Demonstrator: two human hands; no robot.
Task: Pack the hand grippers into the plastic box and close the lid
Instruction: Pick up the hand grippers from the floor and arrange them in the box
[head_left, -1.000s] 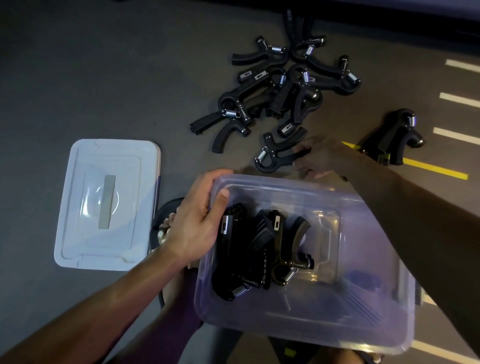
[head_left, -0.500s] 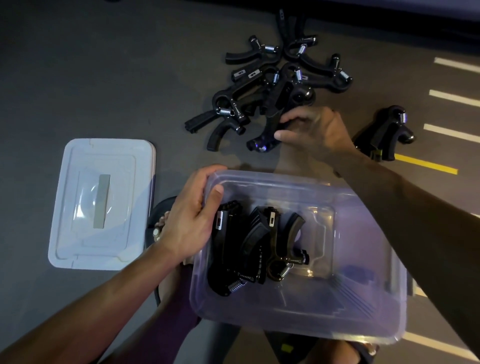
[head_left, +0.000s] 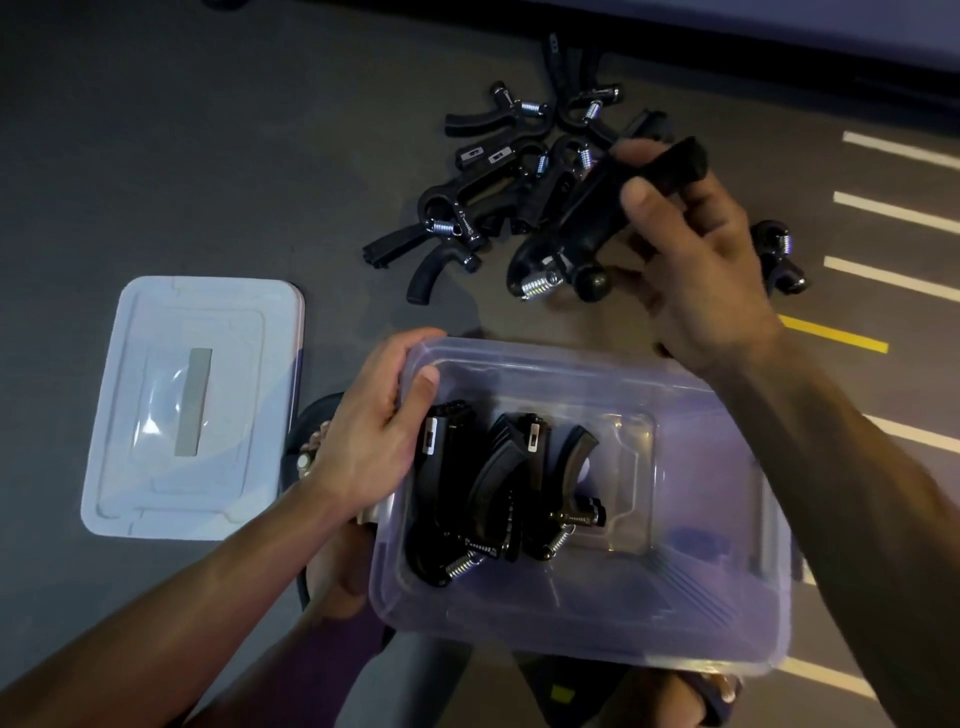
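The clear rectangular plastic box (head_left: 587, 618) sits open on the dark grey floor (head_left: 208, 156), close in front of the person, with a few black hand grippers with silver coil springs (head_left: 493, 493) already lying packed against its left side, handles pointing away from the camera. The left hand (head_left: 374, 431) is clamped on the box's far left corner, thumb hooked over the rim and inside, fingers wrapped around the outer wall. The right hand (head_left: 696, 244) is raised above the floor just beyond the box's far edge and is closed on one black hand gripper (head_left: 597, 218), pinching its handle between thumb and fingers; the gripper tilts down to the left, its spring and round knob end hanging lowest (the image is a little blurred here). Behind it, farther from the person, a loose pile of black hand grippers (head_left: 493, 176) lies tangled on the floor, and a lone black gripper (head_left: 779, 254) rests apart to the right, partly hidden by the right hand. The white rectangular plastic lid (head_left: 192, 410) lies flat on the floor to the left of the box, not touching it. White and yellow painted lines (head_left: 893, 208) cross the floor at the right.
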